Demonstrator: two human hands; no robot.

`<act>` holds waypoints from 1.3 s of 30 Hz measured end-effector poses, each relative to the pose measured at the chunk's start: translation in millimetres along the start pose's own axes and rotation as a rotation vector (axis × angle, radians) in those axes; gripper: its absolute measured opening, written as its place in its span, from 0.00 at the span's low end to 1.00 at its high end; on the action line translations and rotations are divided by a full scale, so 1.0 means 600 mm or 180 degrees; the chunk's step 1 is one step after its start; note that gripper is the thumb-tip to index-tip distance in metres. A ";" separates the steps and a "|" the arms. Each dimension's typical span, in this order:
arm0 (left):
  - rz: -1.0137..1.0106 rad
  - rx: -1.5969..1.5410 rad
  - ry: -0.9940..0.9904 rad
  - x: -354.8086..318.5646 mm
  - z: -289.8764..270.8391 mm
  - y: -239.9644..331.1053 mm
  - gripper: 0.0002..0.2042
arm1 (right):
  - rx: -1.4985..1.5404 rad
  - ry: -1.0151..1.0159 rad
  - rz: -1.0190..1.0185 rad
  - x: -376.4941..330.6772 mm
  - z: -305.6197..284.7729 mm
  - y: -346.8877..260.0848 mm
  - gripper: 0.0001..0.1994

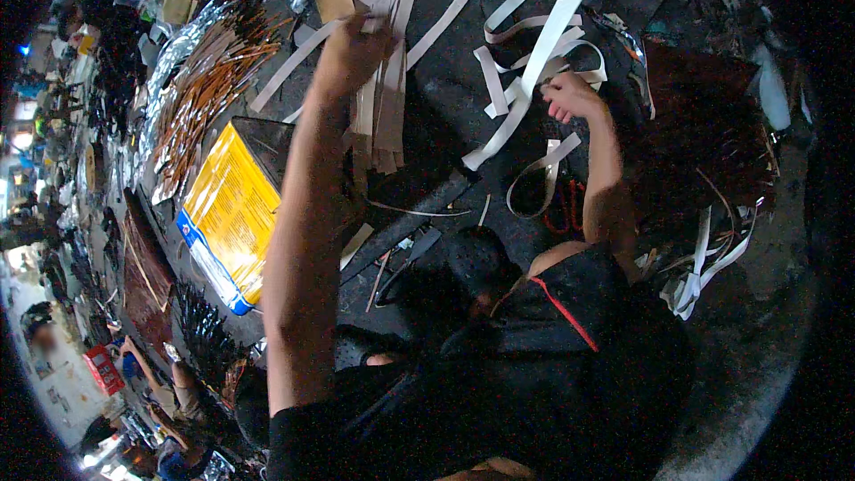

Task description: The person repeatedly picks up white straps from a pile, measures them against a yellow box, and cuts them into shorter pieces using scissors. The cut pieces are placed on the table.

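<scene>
My left hand point(354, 55) reaches far out over a bundle of pale flat strips point(388, 125) laid side by side on the dark floor. Its fingers are blurred and in shadow, so their grip does not show. Close to a tangle of white strips point(509, 28), my right hand point(573, 98) has its fingers curled in. One long white strip point(548, 40) runs slantwise just left of those fingertips; whether they hold it I cannot make out. A looped white strip point(534, 205) lies nearer to me, below the right hand.
A yellow and blue tin point(233, 214) lies left of my left forearm. Beyond it spreads a heap of thin brown strips point(209, 80). A dark brown sheet point(699, 116) is at the right, with loose white strips point(704, 272) nearer. Other people sit at the lower left.
</scene>
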State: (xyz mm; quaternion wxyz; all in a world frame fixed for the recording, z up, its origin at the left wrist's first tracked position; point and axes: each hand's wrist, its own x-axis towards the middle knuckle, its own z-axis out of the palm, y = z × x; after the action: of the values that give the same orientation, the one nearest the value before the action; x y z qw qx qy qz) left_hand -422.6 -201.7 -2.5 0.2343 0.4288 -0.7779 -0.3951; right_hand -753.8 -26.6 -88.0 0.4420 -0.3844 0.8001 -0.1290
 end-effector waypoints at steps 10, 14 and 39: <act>-0.1245 0.0605 0.1965 -0.159 0.198 -0.236 0.11 | -0.0087 0.0556 -0.1784 -0.022 0.063 -0.085 0.15; -0.1074 0.0293 0.2021 -0.149 0.153 -0.218 0.10 | 0.0169 0.0110 -0.2042 -0.029 0.102 -0.119 0.13; -0.0851 -0.0609 0.0935 -0.253 0.149 -0.090 0.14 | 0.1191 -0.0117 -0.1575 0.020 0.390 -0.073 0.20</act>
State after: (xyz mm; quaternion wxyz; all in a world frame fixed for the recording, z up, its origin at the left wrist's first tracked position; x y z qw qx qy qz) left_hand -380.0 -52.5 -102.0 0.3303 0.5569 -0.6306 -0.4279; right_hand -546.9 -33.9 -206.1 0.4747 -0.4818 0.6365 -0.3708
